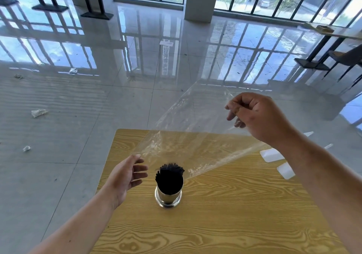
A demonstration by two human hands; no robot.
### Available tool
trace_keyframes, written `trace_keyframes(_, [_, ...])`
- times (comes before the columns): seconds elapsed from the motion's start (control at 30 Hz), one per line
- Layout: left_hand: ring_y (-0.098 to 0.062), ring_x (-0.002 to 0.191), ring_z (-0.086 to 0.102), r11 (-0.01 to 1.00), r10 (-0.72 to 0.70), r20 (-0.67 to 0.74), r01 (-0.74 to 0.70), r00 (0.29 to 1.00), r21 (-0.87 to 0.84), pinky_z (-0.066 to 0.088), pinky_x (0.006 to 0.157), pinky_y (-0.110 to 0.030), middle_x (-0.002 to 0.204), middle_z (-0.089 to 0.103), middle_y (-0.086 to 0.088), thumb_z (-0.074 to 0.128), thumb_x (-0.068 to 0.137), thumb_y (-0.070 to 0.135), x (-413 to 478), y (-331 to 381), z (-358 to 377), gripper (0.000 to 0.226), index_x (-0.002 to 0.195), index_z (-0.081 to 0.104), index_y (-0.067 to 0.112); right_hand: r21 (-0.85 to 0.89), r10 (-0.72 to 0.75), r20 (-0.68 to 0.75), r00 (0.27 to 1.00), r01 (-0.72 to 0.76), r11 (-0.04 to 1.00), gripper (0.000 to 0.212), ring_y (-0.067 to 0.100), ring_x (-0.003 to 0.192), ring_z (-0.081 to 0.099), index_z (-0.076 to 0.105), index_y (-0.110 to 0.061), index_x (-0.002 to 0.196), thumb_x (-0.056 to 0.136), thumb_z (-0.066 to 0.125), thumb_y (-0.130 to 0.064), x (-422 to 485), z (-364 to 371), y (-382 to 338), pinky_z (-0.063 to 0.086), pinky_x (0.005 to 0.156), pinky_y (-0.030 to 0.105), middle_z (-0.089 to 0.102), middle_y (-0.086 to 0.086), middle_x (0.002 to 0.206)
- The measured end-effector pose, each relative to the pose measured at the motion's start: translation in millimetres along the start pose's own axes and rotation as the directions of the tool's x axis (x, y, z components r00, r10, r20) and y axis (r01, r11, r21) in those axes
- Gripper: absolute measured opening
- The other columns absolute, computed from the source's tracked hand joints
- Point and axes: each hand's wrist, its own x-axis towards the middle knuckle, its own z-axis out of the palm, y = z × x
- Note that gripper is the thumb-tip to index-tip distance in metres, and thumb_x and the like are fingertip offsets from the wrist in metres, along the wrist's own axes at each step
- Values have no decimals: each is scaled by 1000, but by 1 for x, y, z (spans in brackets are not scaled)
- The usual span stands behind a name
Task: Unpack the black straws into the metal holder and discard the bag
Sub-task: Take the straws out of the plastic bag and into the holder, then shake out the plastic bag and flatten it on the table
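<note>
The right hand pinched the clear plastic bag above the tabletop; the left hand hung open beside the metal holder, where the black straws stood. Discarding would likely go best by drawing the bag clear of the straws, then crumpling it

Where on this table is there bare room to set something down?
The near half of the table, this side of the metal holder, is bare, as is the strip to its right. The far end is crowded: the right hand holds the bag over the black straws, left hand alongside.
</note>
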Motion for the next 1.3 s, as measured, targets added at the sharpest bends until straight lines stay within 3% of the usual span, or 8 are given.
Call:
trace_keyframes(0.2, [-26,98,79,999,25,66,-28,998,44,55,85,-42,107,82,-8,72,82,56,-3,10,15,51,116,72,18,105,63,-78,995,-54,993,18,23,63,68,76,-15,96,107,63,-18,-5,-34,19,60,67,39,80,4,81])
trace_keyframes(0.3, [-23,100,78,995,41,119,-51,992,86,55,87,-41,110,82,-6,80,68,61,-4,19,28,67,119,70,19,185,120,-109,987,-99,978,19,20,62,65,77,-17,96,107,61,-18,-11,-51,35,59,63,31,79,3,80])
trace_keyframes(0.47, [-19,96,76,984,55,177,-83,983,156,55,87,-39,108,82,-4,84,64,61,-3,27,53,67,116,71,21,292,183,-149,972,-133,947,25,17,59,66,79,-23,90,107,61,-18,-22,-72,58,61,61,27,78,6,80])
trace_keyframes(0.77, [-13,82,75,910,43,208,-124,977,395,56,77,-31,92,82,2,81,88,47,0,28,103,30,103,76,21,494,231,-222,947,-94,864,30,16,59,69,81,-24,85,107,60,-19,-35,-108,74,62,60,26,77,6,78])
trace_keyframes(0.9, [-9,78,75,871,32,285,-167,958,462,59,74,-26,94,83,-2,82,83,56,-8,32,130,43,99,77,17,608,283,-262,923,-70,791,32,17,58,68,80,-21,86,108,58,-19,-38,-116,84,62,61,28,76,7,78])
trace_keyframes(1.03, [-11,79,76,878,1,343,-165,939,450,57,79,-30,99,83,0,82,66,74,-20,42,152,67,99,78,16,727,339,-249,907,-56,684,30,17,59,69,81,-20,87,107,58,-21,-37,-116,90,61,59,29,76,7,77])
trace_keyframes(1.3, [-18,106,77,931,-20,387,-124,922,343,61,84,-34,123,76,8,81,43,92,-36,70,190,105,128,64,33,875,445,-185,876,-59,481,23,18,56,68,75,-16,92,107,58,-20,-27,-91,91,58,55,27,75,6,75])
